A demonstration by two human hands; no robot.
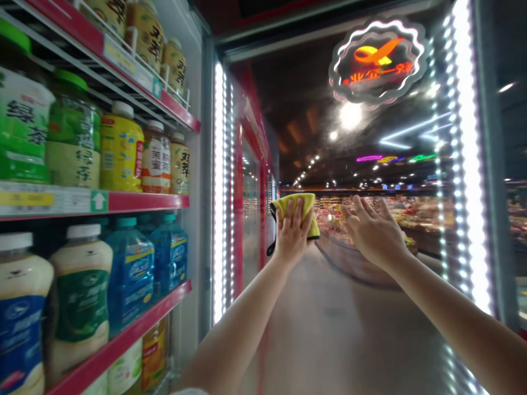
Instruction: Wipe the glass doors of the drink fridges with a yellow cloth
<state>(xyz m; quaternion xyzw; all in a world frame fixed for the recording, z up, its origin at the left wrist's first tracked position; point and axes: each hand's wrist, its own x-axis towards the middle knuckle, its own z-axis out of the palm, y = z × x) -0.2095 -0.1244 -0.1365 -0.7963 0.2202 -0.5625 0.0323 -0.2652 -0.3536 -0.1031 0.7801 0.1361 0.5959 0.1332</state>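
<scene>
On clear glass point(329, 164), left hand point(292, 230) presses folded cloth point(309, 201)

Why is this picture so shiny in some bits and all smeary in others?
In the head view, white light strips glare down both sides of the glass door; in the head view too, the shop displays beyond it look smeared, while the yellow cloth under the left hand looks clearer.
</scene>
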